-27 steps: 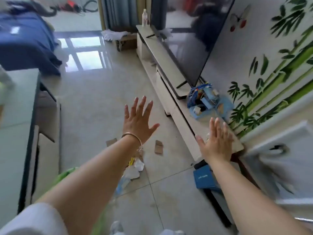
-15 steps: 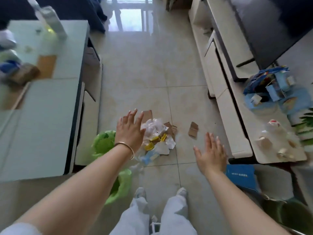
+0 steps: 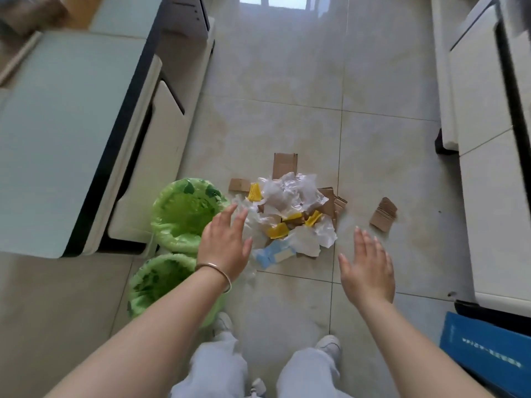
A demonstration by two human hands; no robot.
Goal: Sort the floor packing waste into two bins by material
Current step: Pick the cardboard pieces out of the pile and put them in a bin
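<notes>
A heap of packing waste [image 3: 290,214] lies on the tiled floor: crumpled clear plastic film [image 3: 287,191], yellow scraps [image 3: 277,230], a pale blue wrapper [image 3: 273,254] and brown cardboard pieces [image 3: 284,165]. One cardboard piece [image 3: 383,218] lies apart to the right. Two bins with green liners stand left of the heap, the far bin [image 3: 184,214] and the near bin [image 3: 155,282]. My left hand [image 3: 227,245], with a bangle on its wrist, hovers open over the heap's left edge. My right hand [image 3: 366,268] hovers open to the right of the heap, holding nothing.
A low table [image 3: 57,133] with a pale green top fills the left side. A white TV cabinet [image 3: 488,168] runs along the right. A blue box [image 3: 485,351] lies at the lower right. My legs and white shoes [image 3: 327,344] stand just behind the heap.
The view has tilted down from the room to the floor. Both open hands have come down toward the heap, and the second bin has come into view.
</notes>
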